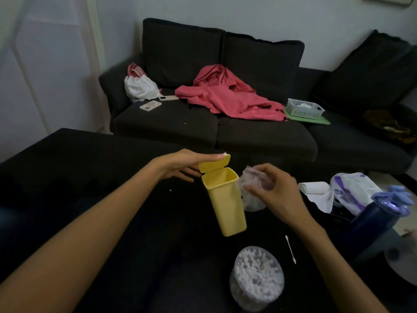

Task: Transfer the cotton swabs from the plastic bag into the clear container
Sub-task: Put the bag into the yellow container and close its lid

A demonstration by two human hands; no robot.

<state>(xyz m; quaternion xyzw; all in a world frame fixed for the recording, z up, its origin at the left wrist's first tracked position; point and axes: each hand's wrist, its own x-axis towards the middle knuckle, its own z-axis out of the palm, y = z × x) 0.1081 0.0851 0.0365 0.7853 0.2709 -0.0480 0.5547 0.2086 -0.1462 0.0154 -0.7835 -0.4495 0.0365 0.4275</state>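
Where the dark surface point(112, 199) lies nearest, at 6 o'clock, the clear container point(256, 277) stands packed with cotton swabs, one loose swab point(290, 249) just beside it at 4 o'clock; further out the right hand point(274, 190) grips the crumpled plastic bag point(249, 195) against a yellow bin point(225, 199), whose lid point(214, 162) the left hand point(180, 164) touches with straight fingers; beyond, at 12 o'clock, a pink garment point(228, 96) sprawls on the sofa point(203, 123)

Yellow bin point(223, 199) btwn hands; loose swab point(290, 249) beside clear container point(256, 279).
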